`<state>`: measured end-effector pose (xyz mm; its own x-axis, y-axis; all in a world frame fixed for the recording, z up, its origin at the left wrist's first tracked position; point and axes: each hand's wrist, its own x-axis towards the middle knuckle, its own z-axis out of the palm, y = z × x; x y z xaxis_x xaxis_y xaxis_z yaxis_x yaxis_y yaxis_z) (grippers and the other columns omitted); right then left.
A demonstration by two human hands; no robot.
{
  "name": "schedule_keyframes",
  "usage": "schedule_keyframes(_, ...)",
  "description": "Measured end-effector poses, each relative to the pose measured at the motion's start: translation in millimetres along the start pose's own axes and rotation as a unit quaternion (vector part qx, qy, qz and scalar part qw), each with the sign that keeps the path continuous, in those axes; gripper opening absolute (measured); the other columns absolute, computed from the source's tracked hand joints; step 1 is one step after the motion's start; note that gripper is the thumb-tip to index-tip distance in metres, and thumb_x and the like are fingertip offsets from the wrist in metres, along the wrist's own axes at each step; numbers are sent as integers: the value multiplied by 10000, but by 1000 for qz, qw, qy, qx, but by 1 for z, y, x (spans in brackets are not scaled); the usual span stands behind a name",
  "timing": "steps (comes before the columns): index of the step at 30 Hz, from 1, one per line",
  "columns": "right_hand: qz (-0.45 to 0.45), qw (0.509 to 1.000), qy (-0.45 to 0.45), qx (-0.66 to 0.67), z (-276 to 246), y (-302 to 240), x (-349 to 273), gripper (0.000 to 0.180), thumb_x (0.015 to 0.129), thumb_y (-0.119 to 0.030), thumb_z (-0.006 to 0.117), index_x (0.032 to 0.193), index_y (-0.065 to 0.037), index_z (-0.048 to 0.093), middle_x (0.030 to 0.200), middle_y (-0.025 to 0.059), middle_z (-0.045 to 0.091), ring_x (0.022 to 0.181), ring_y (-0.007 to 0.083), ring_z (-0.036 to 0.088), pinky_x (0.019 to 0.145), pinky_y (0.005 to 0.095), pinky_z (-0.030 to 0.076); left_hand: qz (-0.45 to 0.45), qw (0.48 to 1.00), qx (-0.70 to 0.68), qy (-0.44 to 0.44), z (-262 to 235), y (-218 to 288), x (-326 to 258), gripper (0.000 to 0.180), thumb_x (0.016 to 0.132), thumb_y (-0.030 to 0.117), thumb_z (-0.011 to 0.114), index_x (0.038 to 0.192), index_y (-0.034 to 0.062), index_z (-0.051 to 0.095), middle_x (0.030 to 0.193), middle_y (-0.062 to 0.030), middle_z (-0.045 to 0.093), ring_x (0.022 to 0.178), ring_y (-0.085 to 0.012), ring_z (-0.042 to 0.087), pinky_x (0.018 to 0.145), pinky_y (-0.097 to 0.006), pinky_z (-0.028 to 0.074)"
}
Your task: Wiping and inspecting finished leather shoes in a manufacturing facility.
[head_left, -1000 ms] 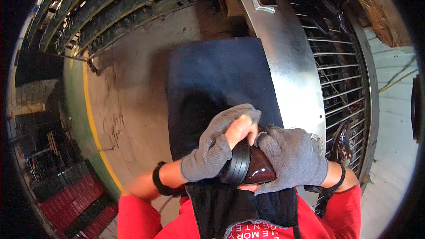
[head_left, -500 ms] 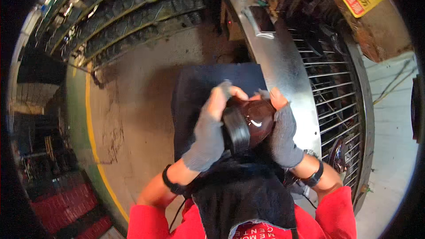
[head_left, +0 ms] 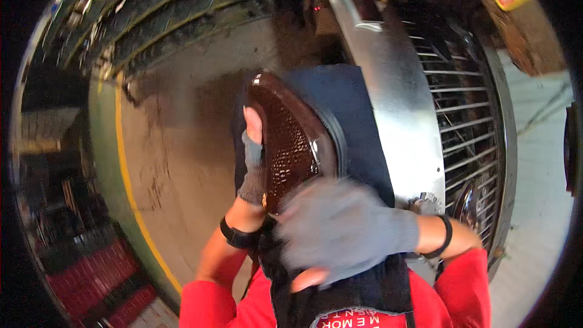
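A glossy dark brown shoe [head_left: 288,140] with a patterned, textured upper and a black sole lies tilted over my lap. My left hand [head_left: 252,152], in a grey fingerless glove, is closed round the shoe's left side with its thumb showing; the other fingers are hidden. Across the shoe's near end sits my right hand [head_left: 340,228], gloved alike and smeared by motion. Its thumb points down toward my black apron [head_left: 370,285], and whether its fingers grip the shoe cannot be made out. A dark blue cloth [head_left: 358,115] spreads beneath the shoe.
At my right runs a steel ledge [head_left: 407,115] beside a rack of metal bars [head_left: 458,106]. Another glossy dark shoe [head_left: 466,203] rests on the bars. A dark flat object [head_left: 363,6] lies farther up the ledge. Shelves [head_left: 194,15] of dark shapes stand at the far left.
The shoe has turned so its upper and side show lengthwise. My left hand has moved left and down along it, while my right hand has come off its right side to the near end.
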<state>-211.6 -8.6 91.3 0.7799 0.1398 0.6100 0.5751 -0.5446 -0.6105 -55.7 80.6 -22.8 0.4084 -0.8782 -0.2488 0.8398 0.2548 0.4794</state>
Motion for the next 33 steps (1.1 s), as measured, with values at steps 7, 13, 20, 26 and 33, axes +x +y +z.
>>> schedule_keyframes(7, 499, 792, 128, 328, 1, 27, -80, 242, 1007, -267, 699, 1073, -67, 580, 911, -26, 505, 831, 94, 489, 744, 247, 426, -41, 997, 3, 61, 11, 6, -10, 855, 921, 841, 490, 1197, 45, 644, 994, -102, 730, 824, -236, 714, 727, -380, 625)
schedule_keyframes(13, 401, 855, 231, 233, -14, 35, -65, 807, 860, -253, 840, 1526, -24, 445, 1133, 65, 566, 1057, 174, 559, 957, 323, 466, -29, 985, 166, -25, 60, 10, -22, 1106, 845, 922, 484, 1395, -36, 541, 1292, -173, 669, 1154, -277, 681, 988, -420, 580)
schedule_keyframes(20, 336, 900, 272, 54, -7, 23, -19, 775, 887, -234, 803, 1533, 12, 452, 1227, 222, 667, 1112, 324, 713, 972, 363, 534, -1, 991, 128, 37, 88, 2, -40, 1096, 851, 834, 624, 1574, 49, 376, 1526, -183, 514, 1345, -322, 578, 1148, -473, 477)
schedule_keyframes(26, 334, 912, 223, 85, -22, 19, -22, 775, 889, -241, 813, 1541, -10, 463, 1196, 196, 709, 1034, 312, 755, 931, 350, 556, 30, 986, 162, -9, 79, 6, -46, 916, 912, 679, 705, 1520, 53, 426, 1451, -184, 559, 1273, -306, 618, 1081, -454, 533)
schedule_keyframes(33, 297, 938, 163, 72, -49, 22, 6, 755, 870, -202, 784, 1535, -9, 484, 1337, 180, 651, 1188, 252, 666, 1020, 335, 500, 95, 957, 272, 26, 81, 3, -55, 784, 984, 470, 699, 1545, 28, 376, 1440, -152, 551, 1303, -276, 573, 1108, -421, 473)
